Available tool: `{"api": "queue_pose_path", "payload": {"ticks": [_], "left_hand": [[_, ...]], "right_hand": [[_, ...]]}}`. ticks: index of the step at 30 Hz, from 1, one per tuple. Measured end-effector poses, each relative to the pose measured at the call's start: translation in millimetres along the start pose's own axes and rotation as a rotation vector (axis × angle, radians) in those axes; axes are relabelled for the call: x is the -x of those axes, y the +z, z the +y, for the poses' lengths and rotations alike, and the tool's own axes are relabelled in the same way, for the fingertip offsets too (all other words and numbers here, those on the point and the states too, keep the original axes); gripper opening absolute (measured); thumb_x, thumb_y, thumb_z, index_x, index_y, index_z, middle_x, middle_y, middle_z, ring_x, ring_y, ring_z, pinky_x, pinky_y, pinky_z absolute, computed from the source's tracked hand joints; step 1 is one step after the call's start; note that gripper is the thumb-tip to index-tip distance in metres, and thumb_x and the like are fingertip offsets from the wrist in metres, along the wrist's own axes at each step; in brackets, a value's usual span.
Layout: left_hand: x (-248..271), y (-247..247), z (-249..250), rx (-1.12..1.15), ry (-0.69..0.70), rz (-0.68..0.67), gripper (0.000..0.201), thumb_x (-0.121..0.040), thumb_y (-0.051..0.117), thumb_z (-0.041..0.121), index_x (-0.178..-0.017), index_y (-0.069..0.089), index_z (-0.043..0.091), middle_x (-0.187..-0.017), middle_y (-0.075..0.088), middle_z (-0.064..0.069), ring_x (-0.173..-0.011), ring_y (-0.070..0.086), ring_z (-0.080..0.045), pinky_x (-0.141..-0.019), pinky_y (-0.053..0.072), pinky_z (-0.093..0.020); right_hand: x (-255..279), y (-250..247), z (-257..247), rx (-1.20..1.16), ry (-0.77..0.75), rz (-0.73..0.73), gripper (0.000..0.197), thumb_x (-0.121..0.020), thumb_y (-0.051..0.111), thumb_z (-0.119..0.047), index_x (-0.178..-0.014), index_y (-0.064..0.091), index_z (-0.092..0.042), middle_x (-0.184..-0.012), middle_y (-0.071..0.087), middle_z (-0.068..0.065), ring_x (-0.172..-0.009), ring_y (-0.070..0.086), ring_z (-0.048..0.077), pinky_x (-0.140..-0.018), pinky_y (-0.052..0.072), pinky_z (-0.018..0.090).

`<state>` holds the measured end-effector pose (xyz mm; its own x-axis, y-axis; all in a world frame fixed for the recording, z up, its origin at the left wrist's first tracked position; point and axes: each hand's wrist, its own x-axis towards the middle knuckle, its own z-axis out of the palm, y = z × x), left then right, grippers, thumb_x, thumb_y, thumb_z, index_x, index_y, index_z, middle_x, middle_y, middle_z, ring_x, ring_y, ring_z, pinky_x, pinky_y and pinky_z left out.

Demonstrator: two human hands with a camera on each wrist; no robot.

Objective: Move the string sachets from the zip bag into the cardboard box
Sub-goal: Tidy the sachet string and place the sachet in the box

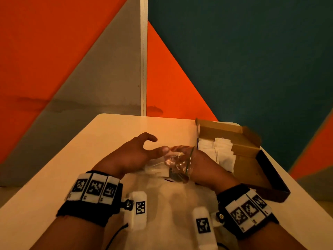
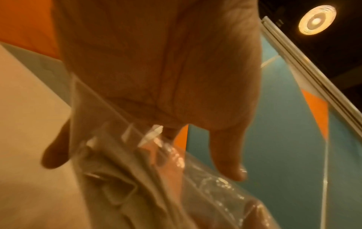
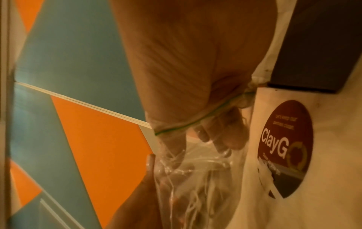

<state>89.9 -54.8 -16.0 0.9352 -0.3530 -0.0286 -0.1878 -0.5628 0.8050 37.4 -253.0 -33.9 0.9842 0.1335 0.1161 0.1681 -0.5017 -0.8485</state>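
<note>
So the whole thing happens on a pale, cream-coloured table (image 1: 59, 170) with a rounded far corner, pushed up against wall panels (image 1: 252, 60) done in big orange, teal and grey triangles, with a thin white vertical strip (image 1: 143, 56) running down between two panels. From the left wrist view you can also see a round ceiling light (image 2: 317, 19) glowing against a dark ceiling, so the warm tint over everything fits. There's a round dark red sticker (image 3: 286, 148) on the table reading "ClayG", just beside the bag, and it looks partly peeled at its lower edge. The clear zip bag (image 1: 177, 165) sits mid-table between both hands, crumpled, with its green zip line wrapped around the right hand (image 1: 196, 165), which is pushed inside the bag up to the knuckles; fingers are bent in there, but whether they're actually pinching a sachet I can't tell through the plastic. The left hand (image 1: 133, 154) is spread loosely, with its thumb against the bag's mouth and the index finger lifted clear, holding nothing I can make out. A few white string sachets (image 1: 158, 171) show through the plastic in the bag. The cardboard box (image 1: 252, 168) lies open on the right side of the table just beside the right hand, flaps up, with a stack of white sachets (image 1: 221, 150) already inside.
</note>
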Motion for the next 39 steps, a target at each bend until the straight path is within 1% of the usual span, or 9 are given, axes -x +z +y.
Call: {"api": "queue_pose_path", "payload": {"ticks": [5, 8, 11, 17, 20, 25, 29, 35, 39], "left_hand": [[-5.0, 1.9, -11.5, 0.286, -0.209, -0.059, 0.069, -0.083, 0.068, 0.055, -0.139, 0.042, 0.025, -0.109, 0.070, -0.008, -0.087, 0.072, -0.028, -0.067, 0.061, -0.040], [-7.0, 1.4, -12.5, 0.425, -0.174, -0.037, 0.059, -0.085, 0.075, 0.032, -0.135, 0.046, 0.023, -0.108, 0.071, -0.016, -0.083, 0.070, -0.030, -0.059, 0.058, -0.037], [-7.1, 0.3, -10.2, 0.479, -0.097, -0.008, 0.052, -0.086, 0.075, 0.023, -0.132, 0.050, 0.024, -0.112, 0.067, -0.014, -0.088, 0.067, -0.031, -0.059, 0.056, -0.035], [-10.0, 0.2, -12.5, 0.542, -0.015, 0.021, 0.047, -0.083, 0.077, 0.014, -0.124, 0.058, 0.026, -0.113, 0.066, -0.013, -0.100, 0.069, -0.039, -0.085, 0.058, -0.056], [-10.2, -3.1, -14.1, 0.573, 0.014, 0.046, 0.043, -0.084, 0.076, 0.011, -0.121, 0.062, 0.026, -0.112, 0.067, -0.014, -0.094, 0.070, -0.033, -0.085, 0.058, -0.047], [-9.4, -4.3, -11.6, 0.620, 0.027, 0.059, 0.036, -0.085, 0.073, 0.006, -0.116, 0.066, 0.023, -0.113, 0.065, -0.013, -0.103, 0.067, -0.039, -0.088, 0.057, -0.052], [-8.7, -2.1, -9.0, 0.600, 0.066, 0.072, 0.034, -0.085, 0.074, 0.007, -0.115, 0.066, 0.024, -0.112, 0.065, -0.009, -0.093, 0.069, -0.031, -0.069, 0.059, -0.036], [-12.6, -8.4, -15.0, 0.613, 0.041, 0.156, 0.034, -0.084, 0.075, 0.006, -0.111, 0.068, 0.026, -0.112, 0.065, -0.007, -0.092, 0.070, -0.030, -0.072, 0.058, -0.038], [-12.3, -9.2, -14.1, 0.628, 0.042, 0.161, 0.034, -0.085, 0.073, 0.005, -0.113, 0.067, 0.022, -0.110, 0.065, -0.006, -0.083, 0.069, -0.022, -0.058, 0.054, -0.026]], "right_hand": [[-3.0, 1.5, 1.9, -0.102, 0.015, 0.028, 0.046, -0.089, 0.070, 0.002, -0.131, 0.055, -0.005, -0.092, 0.072, -0.003, -0.078, 0.067, -0.009, -0.075, 0.051, 0.007], [-6.6, -0.8, 6.5, -0.112, -0.023, 0.047, 0.040, -0.087, 0.062, 0.018, -0.126, 0.054, 0.011, -0.088, 0.069, 0.010, -0.076, 0.067, 0.003, -0.074, 0.055, 0.013], [-10.3, -0.4, 11.7, -0.096, -0.019, 0.113, 0.029, -0.086, 0.065, 0.015, -0.114, 0.064, 0.009, -0.081, 0.066, -0.004, -0.070, 0.064, 0.002, -0.067, 0.052, 0.014], [-7.2, -1.9, 5.2, -0.157, 0.022, 0.163, 0.030, -0.089, 0.058, 0.016, -0.100, 0.066, -0.012, -0.080, 0.066, -0.010, -0.068, 0.063, -0.008, -0.063, 0.050, 0.006], [-7.1, -2.9, 3.3, -0.224, 0.006, 0.217, 0.022, -0.087, 0.064, 0.011, -0.090, 0.071, -0.010, -0.082, 0.071, -0.003, -0.077, 0.067, 0.007, -0.071, 0.057, 0.018], [-10.7, 1.5, 3.5, -0.305, 0.056, 0.291, 0.023, -0.084, 0.070, -0.001, -0.093, 0.072, -0.021, -0.088, 0.073, 0.011, -0.091, 0.071, 0.042, -0.082, 0.058, 0.063], [-11.1, 0.7, 2.9, -0.346, 0.049, 0.223, 0.030, -0.088, 0.067, 0.003, -0.107, 0.067, -0.020, -0.054, 0.060, -0.004, -0.068, 0.066, 0.027, -0.083, 0.056, 0.058], [-10.7, -10.0, 6.7, -0.357, 0.065, 0.308, 0.027, -0.085, 0.074, 0.004, -0.096, 0.073, -0.021, -0.073, 0.076, -0.009, -0.070, 0.072, 0.004, -0.059, 0.058, 0.020], [-11.9, -11.3, 6.4, -0.395, 0.094, 0.337, 0.027, -0.089, 0.066, 0.009, -0.091, 0.073, -0.017, -0.070, 0.076, -0.006, -0.059, 0.070, 0.002, -0.048, 0.051, 0.014]]}}
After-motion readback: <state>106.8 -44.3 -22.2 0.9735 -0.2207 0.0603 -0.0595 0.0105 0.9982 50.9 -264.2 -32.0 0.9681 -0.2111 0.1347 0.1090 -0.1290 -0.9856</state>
